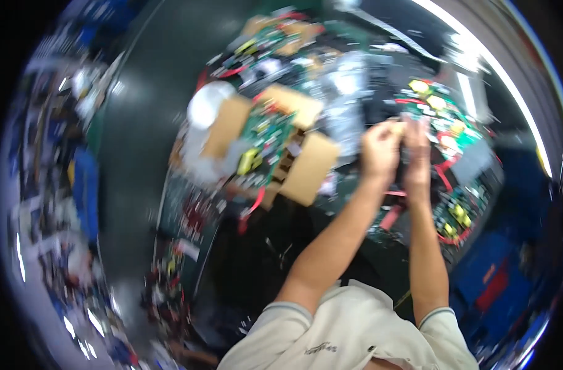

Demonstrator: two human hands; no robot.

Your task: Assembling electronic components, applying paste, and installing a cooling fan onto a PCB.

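Note:
My left hand (pixel 380 150) and my right hand (pixel 416 152) are held close together over the right part of the workbench. The left fingers are curled in, and whatever they pinch is too smeared to make out. The right hand is seen edge-on, its fingers blurred by motion. Just beyond and to the right of it lie green circuit boards (pixel 449 117) with yellow parts and red wires. More boards (pixel 459 217) with yellow blocks and a red wire lie nearer me, right of my right forearm.
Left of my hands, an open cardboard box (pixel 310 168) holds upright green boards (pixel 266 137). Clear plastic wrapping (pixel 344 105) lies between. A white round object (pixel 208 105) stands behind the box's left flap. More boards (pixel 257 52) pile at the back. Blue bins (pixel 488 271) stand at right.

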